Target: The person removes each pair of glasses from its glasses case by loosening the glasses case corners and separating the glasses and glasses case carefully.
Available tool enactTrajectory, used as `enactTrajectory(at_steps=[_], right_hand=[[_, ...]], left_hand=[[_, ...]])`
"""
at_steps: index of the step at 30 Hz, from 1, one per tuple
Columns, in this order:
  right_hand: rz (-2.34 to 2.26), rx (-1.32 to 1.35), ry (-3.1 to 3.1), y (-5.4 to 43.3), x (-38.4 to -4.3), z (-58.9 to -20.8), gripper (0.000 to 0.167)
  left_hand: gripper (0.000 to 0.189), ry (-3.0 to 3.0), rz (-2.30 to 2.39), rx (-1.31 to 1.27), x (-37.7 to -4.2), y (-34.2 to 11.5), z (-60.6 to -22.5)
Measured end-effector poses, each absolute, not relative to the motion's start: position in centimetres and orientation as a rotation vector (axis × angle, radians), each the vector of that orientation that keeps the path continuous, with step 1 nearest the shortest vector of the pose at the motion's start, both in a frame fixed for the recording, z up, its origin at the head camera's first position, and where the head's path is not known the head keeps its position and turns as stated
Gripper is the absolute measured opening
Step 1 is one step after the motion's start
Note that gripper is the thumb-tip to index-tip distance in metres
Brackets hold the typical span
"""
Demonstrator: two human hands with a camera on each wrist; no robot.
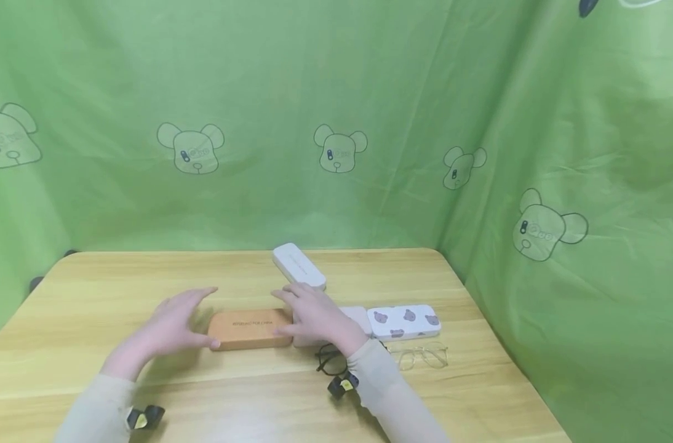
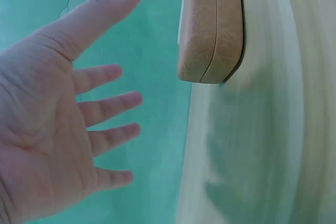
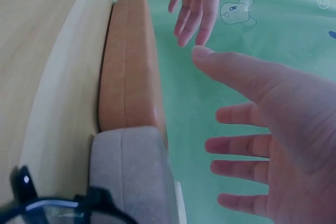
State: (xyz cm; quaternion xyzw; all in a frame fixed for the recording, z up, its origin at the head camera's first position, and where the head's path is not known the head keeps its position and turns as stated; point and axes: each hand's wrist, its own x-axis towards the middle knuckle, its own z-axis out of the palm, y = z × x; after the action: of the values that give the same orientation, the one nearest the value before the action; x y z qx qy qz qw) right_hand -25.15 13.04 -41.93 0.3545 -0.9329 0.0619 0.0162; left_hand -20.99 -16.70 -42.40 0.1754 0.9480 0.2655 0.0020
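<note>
"Where is the tan, oblong, leather-look case (image 1: 246,332) (dark lettering is printed on top) set?"

"On the pale wood-grain worktop (image 1: 248,397), against the greyish-pink oblong case (image 3: 128,169)."

"And the fingers (image 2: 111,106)?"

"On left hand (image 1: 170,326) and right hand (image 1: 317,317), they are spread; nothing is gripped."

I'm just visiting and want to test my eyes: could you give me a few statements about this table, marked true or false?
1. The orange case and the pinkish-grey case lie end to end. True.
2. The left hand grips the orange case. False: the left hand is open and holds nothing.
3. Black-framed glasses lie on the table. True.
4. The bear-print case is at the row's left end. False: it is at the right end.
5. The white lettered case lies nearest the person. False: it lies farther back, behind the row.
</note>
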Motion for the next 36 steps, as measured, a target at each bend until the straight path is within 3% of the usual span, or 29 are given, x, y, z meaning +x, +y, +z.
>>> enactTrajectory(at_steps=[16, 36], right_hand=[[0.233, 1.126, -2.846, 10.4, -24.2, -40.4, 0.075], [0.084, 1.116, -2.928, 7.7, -23.4, -43.1, 0.07]], left_hand=[[0.111, 3.06, 1.038, 0.268, -19.9, -16.2, -44.2], [0.111, 2.861, 1.152, 0.171, -20.3, -15.3, -47.8]])
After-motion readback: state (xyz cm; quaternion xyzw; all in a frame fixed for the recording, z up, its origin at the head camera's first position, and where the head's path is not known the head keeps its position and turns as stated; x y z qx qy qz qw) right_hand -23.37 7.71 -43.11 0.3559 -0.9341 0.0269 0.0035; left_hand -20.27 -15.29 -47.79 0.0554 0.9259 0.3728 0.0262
